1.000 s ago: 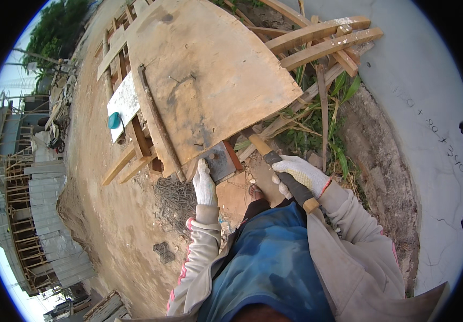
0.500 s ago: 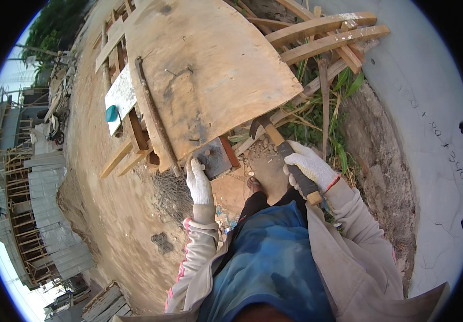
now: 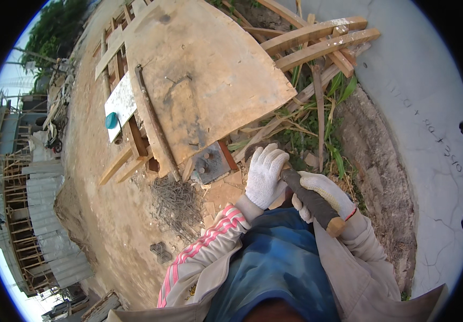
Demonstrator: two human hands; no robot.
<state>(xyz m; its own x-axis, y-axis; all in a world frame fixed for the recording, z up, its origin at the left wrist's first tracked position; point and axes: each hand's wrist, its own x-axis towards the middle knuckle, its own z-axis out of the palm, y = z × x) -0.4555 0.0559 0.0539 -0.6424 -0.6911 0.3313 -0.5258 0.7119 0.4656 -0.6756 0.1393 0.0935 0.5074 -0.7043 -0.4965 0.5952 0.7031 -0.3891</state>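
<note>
Both of my hands wear white knit gloves and are on one hammer (image 3: 313,200), held slantwise in front of my body. My left hand (image 3: 266,174) is closed over its upper end, hiding most of the head. Lower down, my right hand (image 3: 328,194) wraps the dark taped handle, whose wooden butt sticks out below. Left of my left hand, a dark metal plate (image 3: 216,170) with short upright pegs sits at the near edge of a worn plywood board (image 3: 231,80).
A long rusty bar (image 3: 156,121) and bent nails lie on the plywood. A heap of thin steel pieces (image 3: 175,201) is on the ground at left. Timber lengths (image 3: 317,37) stack at far right, beside a grey wall (image 3: 419,107). A teal object (image 3: 111,120) rests on a white board.
My left hand has left the metal plate and moved right onto the hammer's upper end. My right hand and the hammer have come slightly nearer and to the right.
</note>
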